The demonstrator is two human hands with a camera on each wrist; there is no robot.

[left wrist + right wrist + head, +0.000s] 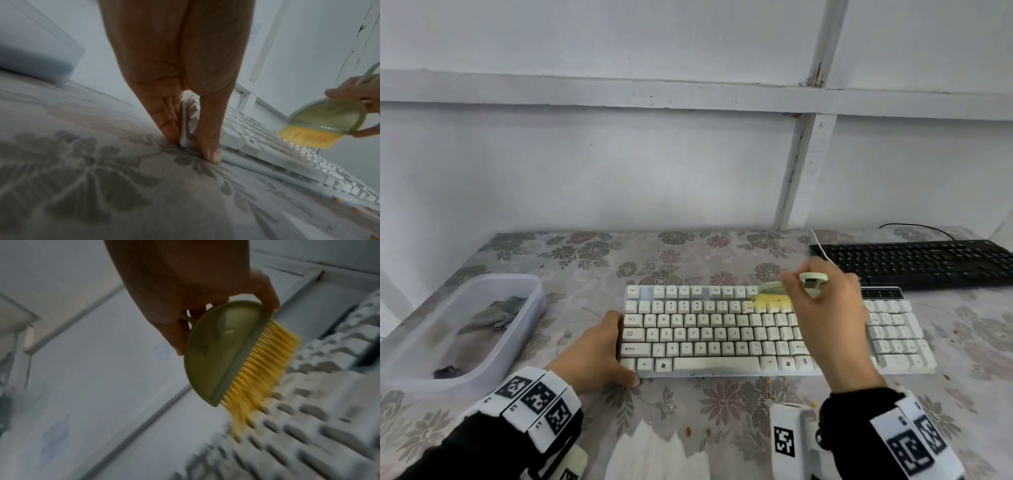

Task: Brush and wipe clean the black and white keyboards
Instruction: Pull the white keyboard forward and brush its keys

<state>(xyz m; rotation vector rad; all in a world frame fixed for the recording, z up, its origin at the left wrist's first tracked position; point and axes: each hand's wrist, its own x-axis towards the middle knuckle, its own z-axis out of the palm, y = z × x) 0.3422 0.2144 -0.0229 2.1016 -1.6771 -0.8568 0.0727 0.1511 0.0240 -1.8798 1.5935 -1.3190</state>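
Observation:
The white keyboard [722, 335] lies in the middle of the flowered table, and the black keyboard [914, 263] lies behind it at the far right. My left hand [606, 349] braces the white keyboard's front left corner [186, 129], with straight fingers [168, 123] against the left edge and the thumb on the front edge. My right hand [825, 308] grips a green half-round brush [774, 287] by its handle. The brush's yellow bristles [267, 363] touch the upper key rows right of the middle. The bristles and keys are blurred in the right wrist view.
A clear plastic tub [482, 278] holding a grey cloth [496, 318] stands at the left. White paper [654, 455] lies at the near table edge, with orange crumbs [688, 430] beside it. A white cable [822, 250] runs back toward the wall.

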